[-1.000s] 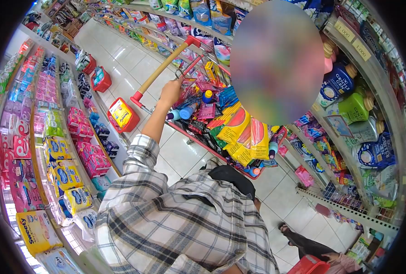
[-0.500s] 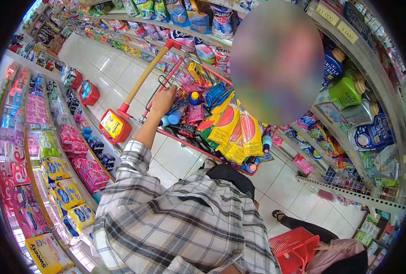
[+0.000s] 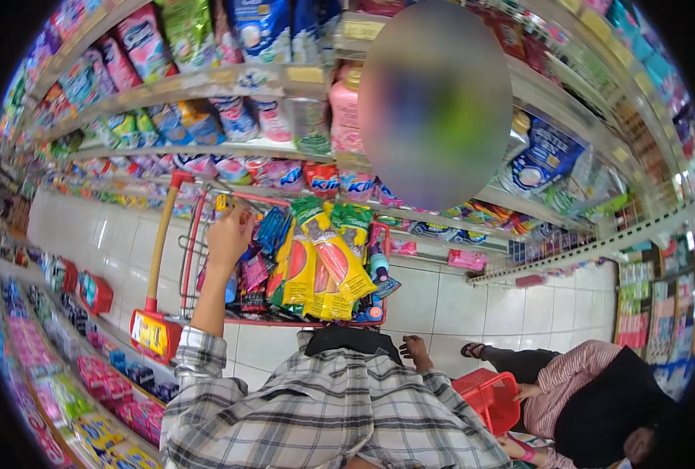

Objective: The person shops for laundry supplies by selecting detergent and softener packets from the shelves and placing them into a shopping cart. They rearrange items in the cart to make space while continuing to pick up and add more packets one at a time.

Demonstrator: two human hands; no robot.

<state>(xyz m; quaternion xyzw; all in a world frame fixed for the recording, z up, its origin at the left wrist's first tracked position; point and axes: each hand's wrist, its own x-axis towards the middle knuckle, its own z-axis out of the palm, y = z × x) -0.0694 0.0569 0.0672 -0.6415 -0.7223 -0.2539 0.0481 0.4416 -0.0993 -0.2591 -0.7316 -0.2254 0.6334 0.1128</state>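
My left hand (image 3: 229,234) reaches over the left part of a red-rimmed shopping cart (image 3: 281,321), fingers curled. What they grip, if anything, is hidden. Just beyond the fingertips is a small yellow package (image 3: 222,204). Right of this hand, blue packets (image 3: 272,228) and pink packets (image 3: 254,272) are heaped in the cart. Yellow packs with red and green printing (image 3: 338,262) lie on top of the load. My right hand (image 3: 416,351) hangs low beside my body, outside the cart, its fingers apart and holding nothing.
Shelves of detergent and softener pouches (image 3: 257,31) run along the far side. A cart handle (image 3: 160,242) stands at left. Small red baskets (image 3: 95,292) sit on the tiled floor. At lower right, another person (image 3: 582,383) has a hand on a red basket (image 3: 488,395).
The view has turned right and toward the shelves. My left hand has shifted from the cart's near-left area toward the yellow package. My right hand has come into view.
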